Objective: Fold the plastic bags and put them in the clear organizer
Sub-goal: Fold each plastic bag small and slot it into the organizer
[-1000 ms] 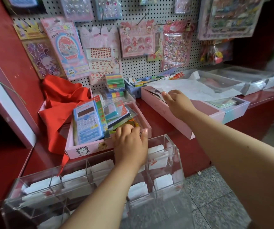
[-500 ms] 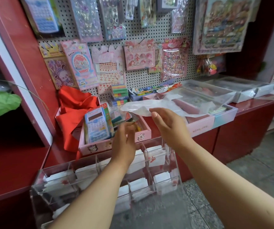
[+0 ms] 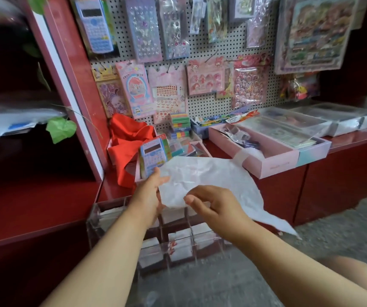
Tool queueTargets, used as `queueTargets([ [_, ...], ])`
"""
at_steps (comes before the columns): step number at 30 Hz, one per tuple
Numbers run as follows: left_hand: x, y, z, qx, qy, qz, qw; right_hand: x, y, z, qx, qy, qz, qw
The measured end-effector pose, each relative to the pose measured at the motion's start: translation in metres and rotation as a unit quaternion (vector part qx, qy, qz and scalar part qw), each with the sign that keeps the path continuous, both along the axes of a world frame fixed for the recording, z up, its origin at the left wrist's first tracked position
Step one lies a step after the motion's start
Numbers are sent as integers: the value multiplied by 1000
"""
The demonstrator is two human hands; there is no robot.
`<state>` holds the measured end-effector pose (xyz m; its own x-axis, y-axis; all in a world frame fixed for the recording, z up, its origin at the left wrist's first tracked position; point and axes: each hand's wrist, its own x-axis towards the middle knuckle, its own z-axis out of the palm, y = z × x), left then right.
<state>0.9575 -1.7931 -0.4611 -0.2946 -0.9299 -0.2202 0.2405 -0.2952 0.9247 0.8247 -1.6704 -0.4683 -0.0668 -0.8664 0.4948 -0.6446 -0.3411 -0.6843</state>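
Observation:
A white, crumpled plastic bag (image 3: 211, 180) hangs spread in the air above the clear organizer (image 3: 102, 213). My left hand (image 3: 150, 191) holds its left edge, fingers stretched along the plastic. My right hand (image 3: 213, 206) pinches the bag's lower edge between thumb and curled fingers. One corner of the bag trails down to the right toward the floor. The organizer stands low in front of me, and its compartments hold several folded white bags (image 3: 182, 235).
A pink tray (image 3: 273, 165) of stationery sits on the red counter (image 3: 355, 140) to the right. A smaller pink box with a blue calculator (image 3: 152, 156) and a red cloth (image 3: 129, 140) lie behind the bag. A pegboard (image 3: 200, 100) of stickers rises behind.
My right hand pulled the white bag off the pink tray and brought it over the organizer. My left hand rose from the organizer and took the bag's left edge.

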Motion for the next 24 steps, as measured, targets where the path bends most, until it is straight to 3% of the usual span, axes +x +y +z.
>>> queueTargets([
  [5,25,5,-8,-23,0,33,999,12,-3,-7,48,36,-15,998],
  [8,38,6,-8,-41,-4,46,998,0,-15,-14,72,-27,-144,987],
  [13,51,11,-11,-17,-17,67,997,-50,-31,-41,213,-54,-315,923],
  [18,55,19,-11,-13,-32,77,996,-67,-26,-50,269,-79,-306,910],
  [24,65,25,-11,-14,-60,83,995,-72,-32,-45,228,-211,-254,916],
])
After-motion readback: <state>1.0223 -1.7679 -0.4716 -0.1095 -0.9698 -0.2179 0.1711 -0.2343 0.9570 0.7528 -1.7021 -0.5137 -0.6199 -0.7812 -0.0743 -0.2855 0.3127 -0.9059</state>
